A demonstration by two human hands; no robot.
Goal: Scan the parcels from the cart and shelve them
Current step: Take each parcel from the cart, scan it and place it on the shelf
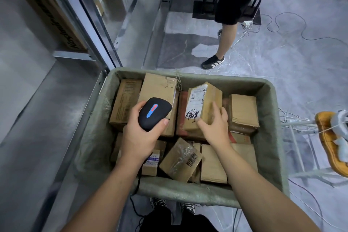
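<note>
A green cloth-lined cart (267, 137) in front of me holds several brown cardboard parcels. My left hand (140, 135) grips a black handheld scanner (154, 113) with a blue and red stripe, held over the cart's left half. My right hand (214, 124) grips the near end of a taped parcel (204, 100) with a white shipping label and black handwriting, tilted up above the other boxes. A small box with a barcode (180, 160) lies near the cart's front.
Grey metal shelving (88, 30) with cardboard boxes stands to the left. Another person's legs (224, 41) stand beyond the cart. Cables (293, 30) trail over the grey floor. A stand with an orange object (327, 137) is at the right.
</note>
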